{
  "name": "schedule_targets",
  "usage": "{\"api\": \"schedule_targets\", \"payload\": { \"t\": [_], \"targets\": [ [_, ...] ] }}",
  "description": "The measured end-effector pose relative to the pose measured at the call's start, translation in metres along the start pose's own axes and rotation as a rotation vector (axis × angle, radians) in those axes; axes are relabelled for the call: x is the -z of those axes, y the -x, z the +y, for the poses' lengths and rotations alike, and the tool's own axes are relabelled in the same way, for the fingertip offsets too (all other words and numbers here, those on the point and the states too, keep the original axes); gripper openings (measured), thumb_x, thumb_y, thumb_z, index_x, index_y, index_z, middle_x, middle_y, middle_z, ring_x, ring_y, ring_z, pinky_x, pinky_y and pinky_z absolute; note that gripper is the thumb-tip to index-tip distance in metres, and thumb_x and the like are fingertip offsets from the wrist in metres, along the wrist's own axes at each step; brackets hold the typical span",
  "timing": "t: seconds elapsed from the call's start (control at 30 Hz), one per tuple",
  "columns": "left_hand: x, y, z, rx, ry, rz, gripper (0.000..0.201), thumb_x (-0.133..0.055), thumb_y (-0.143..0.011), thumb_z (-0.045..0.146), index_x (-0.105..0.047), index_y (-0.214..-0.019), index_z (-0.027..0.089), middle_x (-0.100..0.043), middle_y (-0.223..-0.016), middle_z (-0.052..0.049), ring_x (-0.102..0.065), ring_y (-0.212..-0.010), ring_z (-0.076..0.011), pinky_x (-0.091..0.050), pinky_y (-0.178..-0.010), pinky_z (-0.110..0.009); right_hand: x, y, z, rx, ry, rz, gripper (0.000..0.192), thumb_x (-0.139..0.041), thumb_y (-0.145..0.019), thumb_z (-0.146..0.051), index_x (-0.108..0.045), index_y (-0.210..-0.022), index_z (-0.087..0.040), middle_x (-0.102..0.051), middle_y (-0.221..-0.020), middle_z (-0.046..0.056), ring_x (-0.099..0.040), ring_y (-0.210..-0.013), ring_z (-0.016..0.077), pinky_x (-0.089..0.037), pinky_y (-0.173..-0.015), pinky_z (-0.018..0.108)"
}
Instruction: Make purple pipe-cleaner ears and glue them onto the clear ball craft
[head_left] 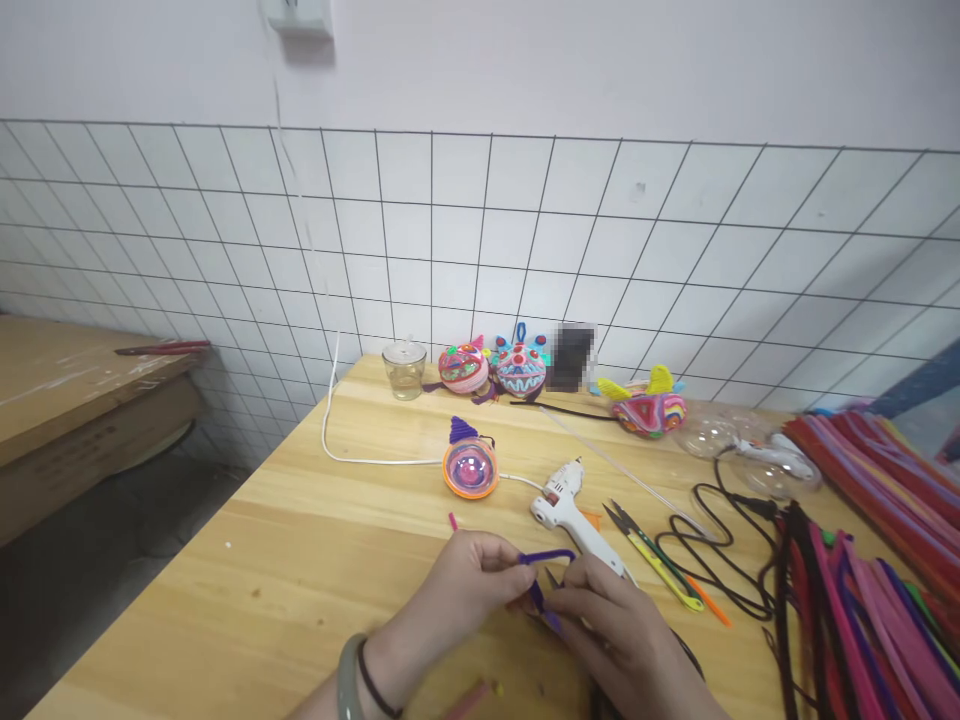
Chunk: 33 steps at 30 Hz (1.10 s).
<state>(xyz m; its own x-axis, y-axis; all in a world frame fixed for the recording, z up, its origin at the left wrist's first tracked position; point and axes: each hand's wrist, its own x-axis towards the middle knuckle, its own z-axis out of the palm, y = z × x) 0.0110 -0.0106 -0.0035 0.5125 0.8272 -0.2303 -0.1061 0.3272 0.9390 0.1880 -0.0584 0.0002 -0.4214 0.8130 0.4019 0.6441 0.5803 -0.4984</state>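
While bending near the table's [285, 560] near edge, both hands pinched shut on one purple pipe cleaner [546, 557]: left hand [457, 590] gripping the end of the looped part, right hand [615, 630] closed on the lower stretch, held close together and just above the wood so that the short bend between them can be shaped. Laid just beyond the fingers, within easy reach: white glue gun [574, 515], nozzle toward the far edge, cord trailing off to the left. Beside it to the right, small scissors [652, 555] with yellow handles, blades pointing to the far edge. Farther in, toward the middle, an orange-rimmed ball [470, 468] with a purple tuft on top. Ranged along the far edge against the tiled wall, out of the working space: glass cup [404, 369] and finished fuzzy figures [495, 368]. Heaped at the right edge, a stock of coloured pipe cleaners [877, 560], kept handy for picking.
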Motion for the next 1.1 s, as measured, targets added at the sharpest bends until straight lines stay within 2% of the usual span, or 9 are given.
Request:
{"api": "schedule_targets", "payload": {
  "t": [0.2,0.37,0.47,0.6,0.7,0.83,0.93,1.1],
  "targets": [
    [-0.003,0.000,0.001,-0.011,-0.001,0.017,0.032,-0.075,-0.059,0.045,-0.068,-0.056,0.013,-0.062,-0.052,0.000,-0.051,-0.051,-0.0113,-0.040,-0.058,-0.025,-0.002,0.002,0.002,-0.062,0.002,-0.014,0.018,-0.049,-0.092,-0.021,-0.067,-0.088,-0.023,-0.056,-0.077,0.002,-0.058,-0.070,0.0156,-0.047,-0.063,0.025],
    [-0.006,0.000,0.004,-0.047,0.086,0.010,0.033,-0.079,-0.056,0.045,-0.071,-0.061,0.013,-0.064,-0.055,-0.001,-0.051,-0.052,-0.0106,-0.040,-0.057,-0.024,-0.008,0.003,0.005,-0.067,0.001,0.071,0.017,-0.051,-0.090,-0.022,-0.067,-0.084,-0.023,-0.057,-0.076,0.003,-0.060,-0.071,0.0162,-0.049,-0.063,0.024],
    [-0.007,0.001,0.005,-0.053,0.095,0.020,0.037,-0.079,-0.055,0.047,-0.072,-0.065,0.013,-0.066,-0.058,-0.002,-0.053,-0.053,-0.0109,-0.040,-0.056,-0.023,-0.008,0.001,0.004,-0.126,-0.010,0.099,0.017,-0.053,-0.090,-0.024,-0.067,-0.082,-0.023,-0.058,-0.074,0.002,-0.060,-0.066,0.0152,-0.050,-0.059,0.022],
    [-0.008,0.002,0.006,-0.053,0.102,0.041,0.038,-0.081,-0.051,0.048,-0.071,-0.060,0.013,-0.066,-0.056,-0.003,-0.055,-0.053,-0.0122,-0.042,-0.056,-0.024,-0.009,0.000,0.002,-0.199,-0.047,0.157,0.015,-0.056,-0.087,-0.024,-0.066,-0.076,-0.023,-0.059,-0.069,0.001,-0.056,-0.056,0.0132,-0.048,-0.051,0.020],
    [-0.008,0.000,0.005,-0.062,0.104,0.033,0.038,-0.081,-0.050,0.049,-0.072,-0.060,0.013,-0.068,-0.057,-0.003,-0.056,-0.053,-0.0122,-0.043,-0.056,-0.024,-0.011,0.000,0.002,-0.261,-0.130,0.176,0.013,-0.061,-0.082,-0.025,-0.065,-0.071,-0.022,-0.062,-0.066,0.000,-0.058,-0.057,0.0136,-0.050,-0.053,0.020],
    [-0.007,0.000,0.003,-0.073,0.114,0.055,0.034,-0.081,-0.052,0.046,-0.073,-0.061,0.014,-0.070,-0.058,-0.004,-0.057,-0.052,-0.0122,-0.044,-0.056,-0.024,-0.012,-0.002,-0.001,-0.437,-0.350,0.126,0.015,-0.063,-0.081,-0.032,-0.067,-0.071,-0.021,-0.073,-0.067,0.001,-0.066,-0.061,0.0165,-0.053,-0.058,0.020],
    [-0.007,0.001,0.003,-0.066,0.122,0.065,0.032,-0.082,-0.053,0.044,-0.073,-0.060,0.014,-0.071,-0.058,-0.004,-0.058,-0.052,-0.0121,-0.045,-0.056,-0.024,-0.011,-0.004,-0.006,-0.506,-0.496,0.128,0.019,-0.066,-0.079,-0.037,-0.068,-0.069,-0.021,-0.075,-0.070,0.002,-0.069,-0.066,0.0185,-0.054,-0.061,0.021],
    [-0.009,0.003,0.008,-0.044,0.098,0.050,0.035,-0.081,-0.052,0.045,-0.074,-0.063,0.013,-0.070,-0.058,-0.004,-0.058,-0.053,-0.0125,-0.044,-0.056,-0.023,-0.015,-0.004,-0.009,-0.592,-0.669,0.207,0.022,-0.071,-0.074,-0.041,-0.069,-0.070,-0.020,-0.075,-0.070,0.003,-0.069,-0.066,0.0195,-0.053,-0.062,0.024]
  ]
}}
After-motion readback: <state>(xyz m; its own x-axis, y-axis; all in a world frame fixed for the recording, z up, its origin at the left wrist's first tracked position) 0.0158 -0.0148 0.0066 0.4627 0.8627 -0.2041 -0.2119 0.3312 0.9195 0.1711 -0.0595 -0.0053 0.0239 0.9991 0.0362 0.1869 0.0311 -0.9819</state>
